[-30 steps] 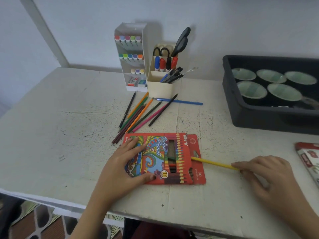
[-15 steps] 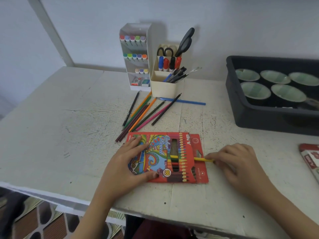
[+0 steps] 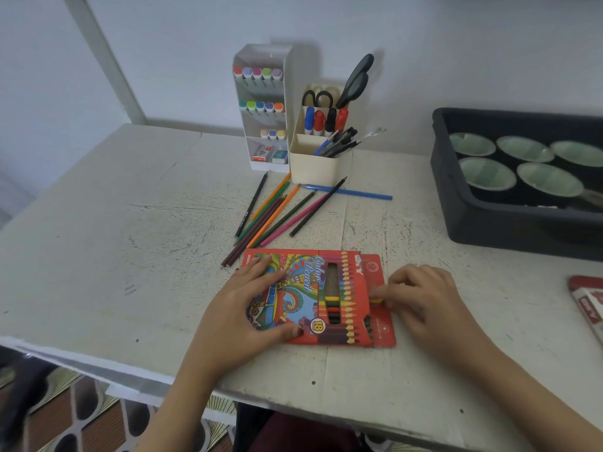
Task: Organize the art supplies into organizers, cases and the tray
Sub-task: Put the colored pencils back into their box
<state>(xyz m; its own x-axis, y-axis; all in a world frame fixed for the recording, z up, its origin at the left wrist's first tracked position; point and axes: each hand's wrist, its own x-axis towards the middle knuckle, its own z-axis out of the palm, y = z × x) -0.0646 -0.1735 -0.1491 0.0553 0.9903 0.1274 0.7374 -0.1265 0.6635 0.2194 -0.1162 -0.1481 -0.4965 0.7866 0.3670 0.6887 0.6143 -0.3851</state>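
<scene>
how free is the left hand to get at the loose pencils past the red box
Probably yes: the left hand rests on the pencil box, and the loose pencils lie on the table just beyond the box, nothing between. It would have to leave the box first.

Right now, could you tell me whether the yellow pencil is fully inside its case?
Not quite: the yellow pencil pokes from the case at its open end, pinched by the right hand.
</scene>
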